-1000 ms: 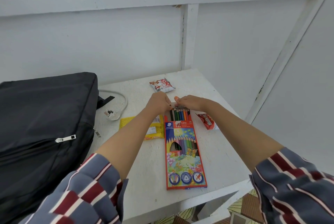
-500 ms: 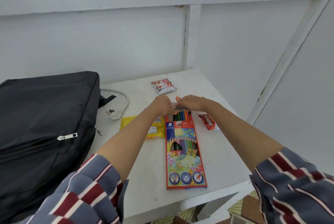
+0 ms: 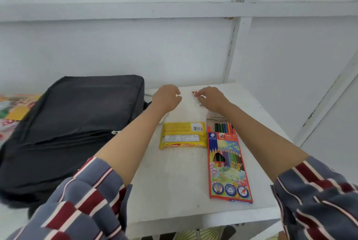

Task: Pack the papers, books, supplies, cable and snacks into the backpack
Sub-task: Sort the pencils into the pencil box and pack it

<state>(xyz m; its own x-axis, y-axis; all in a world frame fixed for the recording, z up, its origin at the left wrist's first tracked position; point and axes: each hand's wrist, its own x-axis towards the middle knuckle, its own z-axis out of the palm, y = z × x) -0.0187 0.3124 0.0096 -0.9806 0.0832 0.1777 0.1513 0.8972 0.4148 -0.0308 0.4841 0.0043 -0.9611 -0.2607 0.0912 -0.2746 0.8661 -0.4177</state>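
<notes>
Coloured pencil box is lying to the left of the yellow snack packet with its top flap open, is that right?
No. The head view shows the coloured pencil box to the right of the yellow snack packet, not the left. Its top flap is open, as you said.

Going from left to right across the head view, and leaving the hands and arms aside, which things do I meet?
colourful papers → black backpack → yellow snack packet → box of coloured pencils
</notes>
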